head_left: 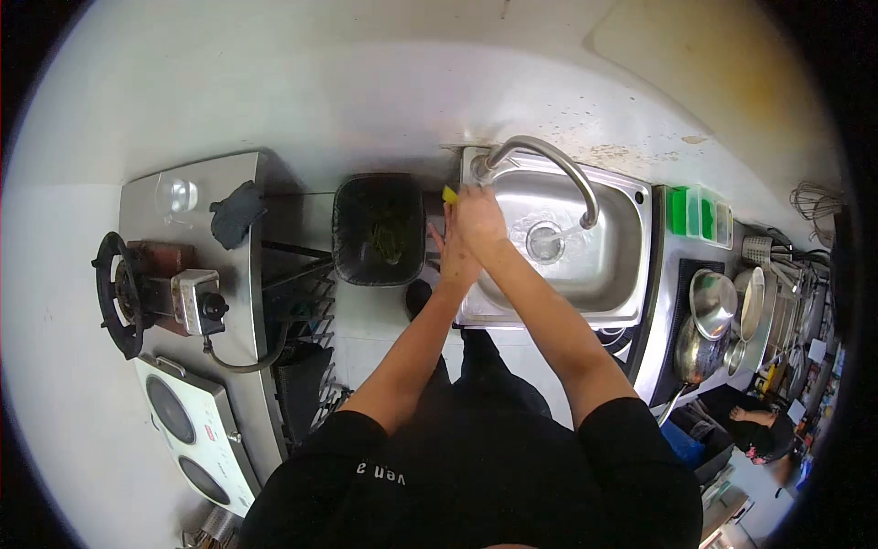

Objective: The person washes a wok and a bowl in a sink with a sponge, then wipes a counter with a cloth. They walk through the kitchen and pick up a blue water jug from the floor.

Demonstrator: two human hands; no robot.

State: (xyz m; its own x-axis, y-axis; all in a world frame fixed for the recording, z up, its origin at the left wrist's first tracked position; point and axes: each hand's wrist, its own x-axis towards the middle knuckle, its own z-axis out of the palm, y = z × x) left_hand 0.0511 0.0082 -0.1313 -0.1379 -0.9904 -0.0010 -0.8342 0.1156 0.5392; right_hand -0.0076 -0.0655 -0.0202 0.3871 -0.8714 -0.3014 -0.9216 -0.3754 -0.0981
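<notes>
My left hand (455, 252) is at the left rim of the steel sink (622, 247), with some fingers spread toward the black-lined bin (347, 229). My right hand (478, 218) lies across it, its fingers curled and pressed together near the base of the tap (562, 163). A small yellow object (449, 195) shows at the left edge of my right hand; most of it is hidden. Leafy green scraps (389, 233) lie in the bin. Below the curved spout, water shows around the drain (545, 242).
A gas burner (119, 293), a dark cloth (238, 215) and a white two-plate cooker (197, 430) are at the left. Green containers (690, 212) and metal bowls (713, 302) stand right of the sink. Another person's arm (752, 416) shows at the far lower right.
</notes>
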